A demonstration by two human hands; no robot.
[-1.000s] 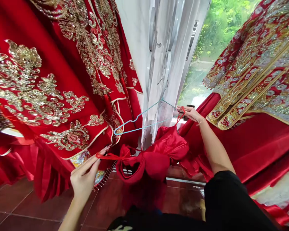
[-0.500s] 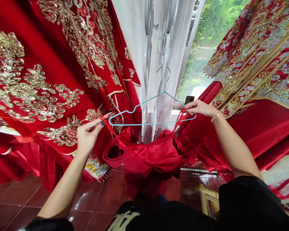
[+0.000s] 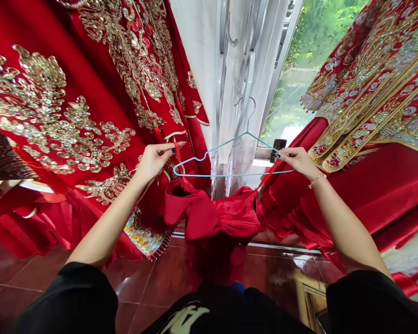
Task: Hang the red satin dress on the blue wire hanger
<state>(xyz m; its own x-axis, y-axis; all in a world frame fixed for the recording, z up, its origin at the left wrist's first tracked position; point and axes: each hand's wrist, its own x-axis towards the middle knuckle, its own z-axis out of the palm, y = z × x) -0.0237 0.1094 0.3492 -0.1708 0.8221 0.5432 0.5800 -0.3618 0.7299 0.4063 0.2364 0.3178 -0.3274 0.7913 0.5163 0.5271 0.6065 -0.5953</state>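
A red satin dress (image 3: 237,211) hangs below a light-blue hanger (image 3: 226,176), in front of my body. My left hand (image 3: 155,161) pinches a thin red strap of the dress, held up past the hanger's left end. Out to the right, my right hand (image 3: 297,161) is closed on the other strap, which is pulled taut beside the hanger's right end. The hanger's metal hook rises toward a pale metal rack (image 3: 249,74). Whether the hook rests on the rack cannot be made out.
Red gowns with gold sequin embroidery (image 3: 104,93) fill the left side. A beaded red and gold garment (image 3: 365,102) hangs at right, near a window (image 3: 289,93). A wooden stool (image 3: 308,290) stands on the dark red tiled floor (image 3: 153,287) at lower right.
My left hand has risen and moved right, lifting its strap higher at the hanger's left end. My right hand has shifted slightly right, drawing its strap outward. The view has turned a little left.
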